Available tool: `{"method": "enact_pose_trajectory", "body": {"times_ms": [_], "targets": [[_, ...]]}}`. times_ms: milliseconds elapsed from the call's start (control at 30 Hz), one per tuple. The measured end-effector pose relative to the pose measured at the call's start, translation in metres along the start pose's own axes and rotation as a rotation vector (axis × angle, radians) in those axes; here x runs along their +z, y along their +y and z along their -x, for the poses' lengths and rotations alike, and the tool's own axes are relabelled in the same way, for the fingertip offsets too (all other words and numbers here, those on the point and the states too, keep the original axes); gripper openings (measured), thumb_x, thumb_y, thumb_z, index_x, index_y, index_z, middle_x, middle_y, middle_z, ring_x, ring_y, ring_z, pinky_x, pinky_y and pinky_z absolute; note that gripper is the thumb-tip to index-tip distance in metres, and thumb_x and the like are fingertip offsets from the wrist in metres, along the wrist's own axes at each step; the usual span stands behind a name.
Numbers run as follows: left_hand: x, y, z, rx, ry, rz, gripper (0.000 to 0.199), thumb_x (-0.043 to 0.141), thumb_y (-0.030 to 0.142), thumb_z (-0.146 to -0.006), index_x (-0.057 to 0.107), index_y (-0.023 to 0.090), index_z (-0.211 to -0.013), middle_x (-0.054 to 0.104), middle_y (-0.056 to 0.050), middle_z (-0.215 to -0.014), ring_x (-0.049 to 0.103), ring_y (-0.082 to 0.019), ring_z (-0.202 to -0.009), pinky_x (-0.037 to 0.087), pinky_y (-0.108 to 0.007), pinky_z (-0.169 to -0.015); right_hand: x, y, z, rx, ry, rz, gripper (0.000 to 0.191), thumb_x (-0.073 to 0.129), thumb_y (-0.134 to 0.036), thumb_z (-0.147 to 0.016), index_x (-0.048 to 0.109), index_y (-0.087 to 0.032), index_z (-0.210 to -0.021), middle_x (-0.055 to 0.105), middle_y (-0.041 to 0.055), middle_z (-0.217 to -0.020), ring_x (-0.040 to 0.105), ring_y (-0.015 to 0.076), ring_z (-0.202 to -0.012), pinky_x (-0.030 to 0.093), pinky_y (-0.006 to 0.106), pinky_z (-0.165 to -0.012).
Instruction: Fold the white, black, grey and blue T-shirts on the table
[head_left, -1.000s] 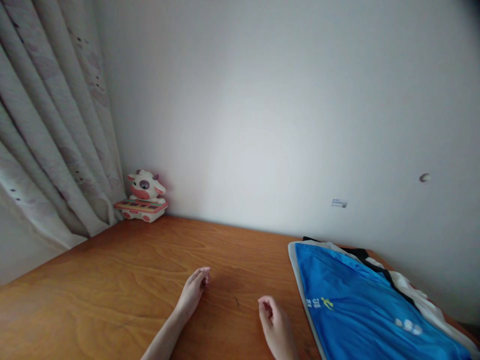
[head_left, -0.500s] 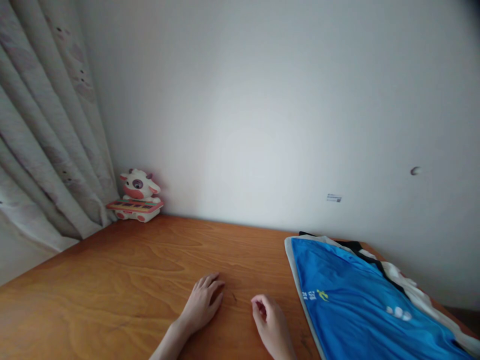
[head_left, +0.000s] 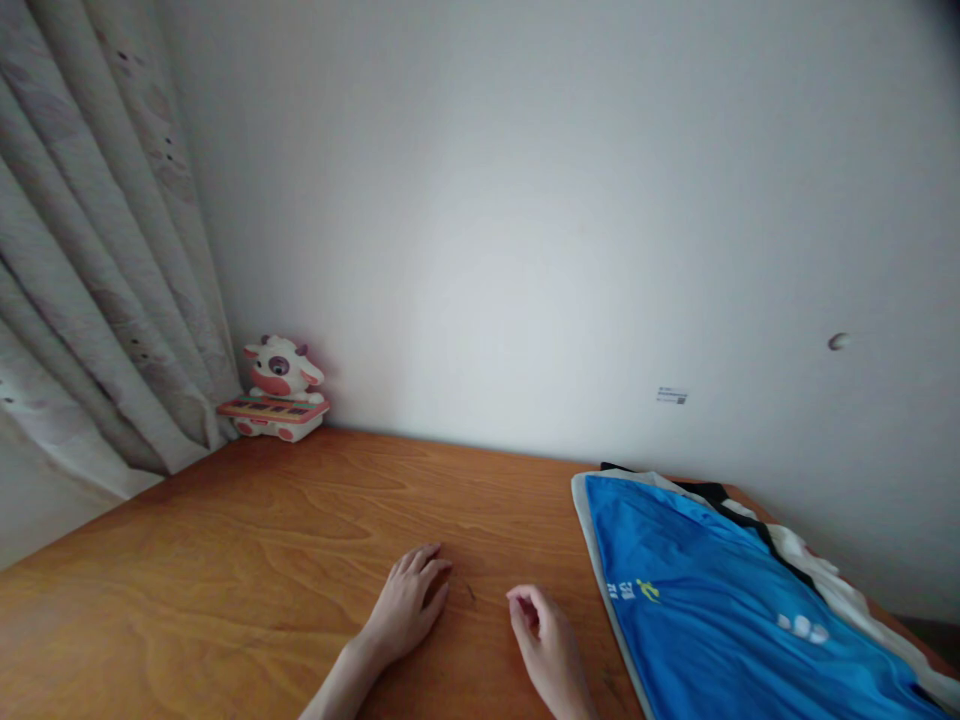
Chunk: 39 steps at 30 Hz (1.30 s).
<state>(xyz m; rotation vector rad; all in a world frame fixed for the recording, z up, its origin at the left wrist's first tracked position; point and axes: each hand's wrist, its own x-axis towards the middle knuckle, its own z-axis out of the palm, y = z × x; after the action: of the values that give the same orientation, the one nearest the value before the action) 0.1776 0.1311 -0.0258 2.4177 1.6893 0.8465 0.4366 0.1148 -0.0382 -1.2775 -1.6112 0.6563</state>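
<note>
My left hand [head_left: 409, 606] lies palm down on the wooden tabletop [head_left: 300, 560], its fingers stretched out and holding nothing. To its right, my right hand [head_left: 546, 640] rests on its side with the fingers loosely curled and the thumb close to the index fingertip. Nothing shows in the gap inside that curl. Nearest to my right hand is a blue garment [head_left: 697, 590] with grey edging and small yellow and white prints, spread flat on the right of the table. Neither hand touches it.
A toy cow with a keyboard [head_left: 279, 392] stands in the back left corner beside a pale curtain [head_left: 112, 250]. Black and white cloth [head_left: 806, 555] sticks out from under the blue garment's far side. A plain wall [head_left: 487, 250] with a small label [head_left: 672, 395] borders the back.
The view has shifted very slightly, so everything sits a few pixels further right. Both hands keep the same pose and place on the table.
</note>
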Motion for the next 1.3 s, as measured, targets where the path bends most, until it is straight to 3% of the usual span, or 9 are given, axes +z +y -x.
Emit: {"method": "enact_pose_trajectory", "body": {"times_ms": [200,400,467,567,867,967,1067,1167,1300], "targets": [[0.001,-0.002,0.0,0.007,-0.015,0.002,0.029,0.055,0.03,-0.094,0.069,0.028,-0.12,0.063,-0.008,-0.139,0.058,-0.028,-0.128,0.048,-0.049,-0.11,-0.01,0.005,-0.007,0.182,0.153,-0.327,0.05,0.061,-0.068,-0.082,0.071,-0.02,-0.093,0.071,0.0047,-0.079,0.067,0.0204,-0.073,0.053,0.028,-0.069],[0.002,-0.002,0.0,-0.007,-0.008,0.015,0.029,0.056,0.029,-0.093,0.07,0.029,-0.118,0.063,-0.007,-0.139,0.058,-0.028,-0.128,0.047,-0.048,-0.11,-0.041,0.025,-0.034,0.442,0.549,-0.831,0.034,0.068,-0.054,-0.077,0.064,-0.021,-0.086,0.058,-0.0048,-0.065,0.056,0.011,-0.059,0.047,0.02,-0.055],[0.0,-0.001,-0.001,-0.015,-0.016,0.02,0.029,0.056,0.029,-0.093,0.069,0.029,-0.118,0.063,-0.007,-0.138,0.059,-0.027,-0.127,0.047,-0.048,-0.109,-0.054,0.033,-0.045,0.562,0.562,-1.004,0.027,0.069,-0.045,-0.076,0.063,-0.021,-0.087,0.061,-0.0039,-0.069,0.06,0.0101,-0.063,0.05,0.018,-0.057],[-0.002,0.001,-0.003,-0.04,-0.024,0.038,0.027,0.057,0.03,-0.092,0.069,0.028,-0.116,0.064,-0.007,-0.135,0.06,-0.027,-0.124,0.048,-0.047,-0.107,-0.068,0.04,-0.057,0.728,0.421,-1.103,0.019,0.07,-0.032,-0.076,0.062,-0.02,-0.088,0.067,-0.0003,-0.073,0.066,0.0113,-0.067,0.056,0.019,-0.061],[-0.002,0.001,-0.015,-0.126,0.043,0.11,0.024,0.053,0.03,-0.094,0.064,0.022,-0.113,0.07,-0.009,-0.113,0.065,-0.026,-0.107,0.05,-0.046,-0.097,-0.062,0.042,-0.072,0.654,0.082,-0.609,0.024,0.077,-0.029,-0.075,0.055,-0.021,-0.071,0.069,0.0007,-0.061,0.075,0.0189,-0.066,0.064,0.033,-0.072],[0.001,-0.002,-0.016,-0.113,0.079,0.145,0.022,0.052,0.029,-0.093,0.062,0.021,-0.112,0.069,-0.01,-0.11,0.066,-0.025,-0.105,0.052,-0.045,-0.096,-0.06,0.046,-0.08,0.67,0.057,-0.479,0.024,0.074,-0.029,-0.076,0.054,-0.022,-0.066,0.066,0.0013,-0.052,0.071,0.0206,-0.052,0.06,0.03,-0.052],[0.005,-0.003,-0.014,-0.086,0.123,0.164,0.028,0.053,0.027,-0.092,0.057,0.02,-0.118,0.068,-0.011,-0.109,0.065,-0.026,-0.105,0.052,-0.045,-0.096,-0.057,0.048,-0.082,0.637,0.059,-0.338,0.027,0.073,-0.031,-0.075,0.052,-0.023,-0.062,0.058,-0.0015,-0.04,0.061,0.0198,-0.034,0.042,0.023,-0.032],[0.008,0.0,-0.012,-0.031,0.149,0.179,0.034,0.052,0.024,-0.091,0.052,0.019,-0.124,0.066,-0.011,-0.108,0.065,-0.024,-0.103,0.053,-0.044,-0.096,-0.052,0.046,-0.075,0.545,0.115,-0.233,0.027,0.073,-0.037,-0.075,0.054,-0.024,-0.062,0.056,-0.0031,-0.04,0.054,0.0157,-0.031,0.034,0.022,-0.033],[0.007,0.012,-0.013,0.041,0.128,0.158,0.035,0.05,0.02,-0.09,0.051,0.021,-0.125,0.065,-0.01,-0.108,0.064,-0.023,-0.102,0.054,-0.043,-0.095,-0.051,0.035,-0.061,0.277,0.231,-0.081,0.033,0.072,-0.053,-0.074,0.058,-0.024,-0.066,0.062,-0.0012,-0.051,0.058,0.0148,-0.043,0.038,0.024,-0.044]]}}
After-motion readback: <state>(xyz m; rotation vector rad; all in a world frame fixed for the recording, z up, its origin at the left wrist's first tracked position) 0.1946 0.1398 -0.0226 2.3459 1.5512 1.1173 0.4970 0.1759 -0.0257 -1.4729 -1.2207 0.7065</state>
